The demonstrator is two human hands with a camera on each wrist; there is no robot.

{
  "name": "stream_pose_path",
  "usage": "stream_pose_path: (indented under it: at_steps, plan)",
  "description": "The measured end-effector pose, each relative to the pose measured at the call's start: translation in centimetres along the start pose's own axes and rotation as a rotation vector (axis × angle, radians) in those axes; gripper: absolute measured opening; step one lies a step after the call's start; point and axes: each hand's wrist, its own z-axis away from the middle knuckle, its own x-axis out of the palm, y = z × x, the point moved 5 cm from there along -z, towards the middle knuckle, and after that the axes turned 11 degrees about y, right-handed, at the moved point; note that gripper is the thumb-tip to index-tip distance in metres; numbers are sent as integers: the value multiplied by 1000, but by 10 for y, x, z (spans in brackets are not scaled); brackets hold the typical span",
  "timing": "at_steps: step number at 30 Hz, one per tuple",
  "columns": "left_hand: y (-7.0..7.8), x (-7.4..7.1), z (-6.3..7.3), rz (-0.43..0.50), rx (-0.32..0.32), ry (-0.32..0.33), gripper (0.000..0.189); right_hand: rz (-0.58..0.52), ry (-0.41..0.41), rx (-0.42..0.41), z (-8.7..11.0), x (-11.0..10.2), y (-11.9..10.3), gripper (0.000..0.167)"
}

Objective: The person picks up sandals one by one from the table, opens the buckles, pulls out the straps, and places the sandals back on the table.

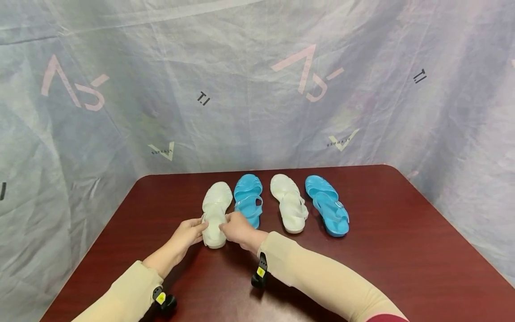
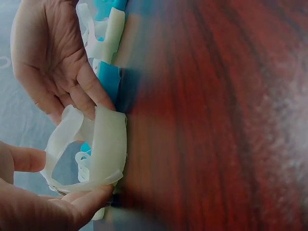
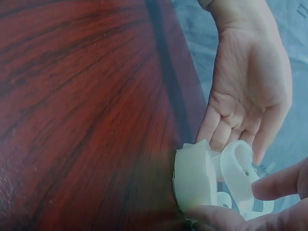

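Gripping leftmost white sandal (image 1: 217, 197) with both hands, at seven o'clock from centre of my view, toe toward twelve. My left hand (image 1: 186, 235) at heel's nine o'clock, thumb and fingers clamped on it; my right hand (image 1: 240, 228) at three o'clock, clamped likewise. Heel strap (image 2: 62, 132) loops up between. Cannot tell if sole touches dark red table (image 1: 402, 250). Near blue sandal (image 1: 248, 205) at two o'clock, partly behind my right hand; second white sandal (image 1: 291, 210), far blue sandal (image 1: 331, 212) toward three.
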Motion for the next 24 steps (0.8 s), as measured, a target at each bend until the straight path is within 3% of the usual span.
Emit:
stream_pose_path:
  at_steps: [8, 24]
  plan:
    - [0, -1, 8, 6, 3, 16, 53, -94, -12, 33, 7, 2, 1, 45]
    - [-3, 0, 18, 4, 8, 19, 51, -108, 20, 0, 17, 2, 5, 48]
